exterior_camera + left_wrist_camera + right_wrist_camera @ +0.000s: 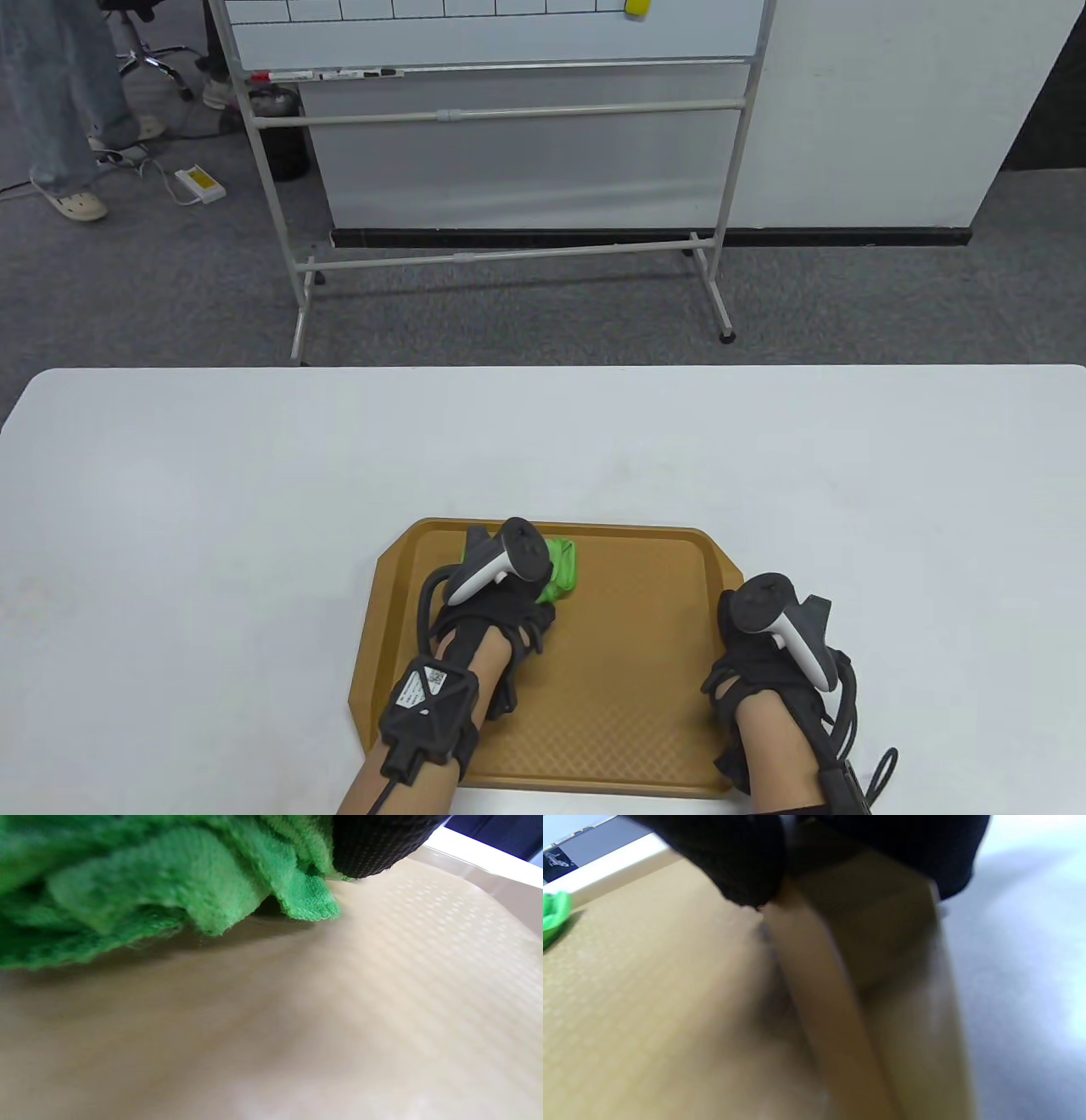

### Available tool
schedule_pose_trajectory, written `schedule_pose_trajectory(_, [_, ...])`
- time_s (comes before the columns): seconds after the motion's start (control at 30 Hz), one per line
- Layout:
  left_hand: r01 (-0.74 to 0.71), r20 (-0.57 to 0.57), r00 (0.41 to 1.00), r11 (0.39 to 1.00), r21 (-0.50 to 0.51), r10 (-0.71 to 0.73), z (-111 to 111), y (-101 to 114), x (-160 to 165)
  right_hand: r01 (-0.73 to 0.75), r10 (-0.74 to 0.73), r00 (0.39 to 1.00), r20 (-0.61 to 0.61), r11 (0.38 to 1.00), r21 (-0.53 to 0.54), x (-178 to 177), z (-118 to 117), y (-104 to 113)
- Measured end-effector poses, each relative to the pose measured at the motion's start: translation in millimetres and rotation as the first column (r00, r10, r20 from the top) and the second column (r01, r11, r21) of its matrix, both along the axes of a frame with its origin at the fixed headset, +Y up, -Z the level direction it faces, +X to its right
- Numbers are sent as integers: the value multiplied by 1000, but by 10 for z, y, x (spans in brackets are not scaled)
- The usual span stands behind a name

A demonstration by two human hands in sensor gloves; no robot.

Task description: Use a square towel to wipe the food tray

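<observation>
A brown food tray [628,679] lies on the white table near the front edge. My left hand [501,594] presses a bunched green towel [564,573] onto the tray's far left part. In the left wrist view the towel [148,887] lies crumpled on the tray floor [339,1005] under a gloved finger [373,844]. My right hand [764,645] grips the tray's right rim. In the right wrist view gloved fingers [742,861] sit on that rim [814,984], and the towel [553,916] shows at the far left.
The white table [254,509] extends to the left, right and beyond the tray. A whiteboard on a metal stand [509,170] and a person's legs [59,110] are on the floor beyond the table.
</observation>
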State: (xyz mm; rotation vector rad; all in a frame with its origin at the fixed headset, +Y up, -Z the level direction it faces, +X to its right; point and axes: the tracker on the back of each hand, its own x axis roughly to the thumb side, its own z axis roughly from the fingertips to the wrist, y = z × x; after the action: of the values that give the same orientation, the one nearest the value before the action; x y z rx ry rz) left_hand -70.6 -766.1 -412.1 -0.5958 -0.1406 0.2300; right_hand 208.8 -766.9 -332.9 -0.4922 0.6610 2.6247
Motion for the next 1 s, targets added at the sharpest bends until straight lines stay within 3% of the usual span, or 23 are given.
schedule_pose_trajectory(0.1, [-16,109,994,1000,-3,16,33,16,222,-6,6,1000,5,1000,6,-2,4,3])
schedule_pose_trajectory(0.2, [-113,255,959,992,-60,125,160,-30,400,-4,4,1000,11,1000,12,-3,1,2])
schedule_pose_trajectory(0.37, [10,414,910,1000,24,-19,436,-10,482,4,-4,1000,15,1000,16,-1,6,-4])
schedule_pose_trajectory(0.73, [137,500,854,989,55,-146,1106,87,-104,19,-20,999,37,999,26,14,26,-15])
schedule_pose_trajectory(0.87, [166,456,875,986,29,-161,1169,115,-393,16,-17,999,36,1000,27,15,30,-17])
schedule_pose_trajectory(1.0, [140,363,923,990,-11,-127,1046,126,-653,21,-22,999,34,999,29,20,35,-20])
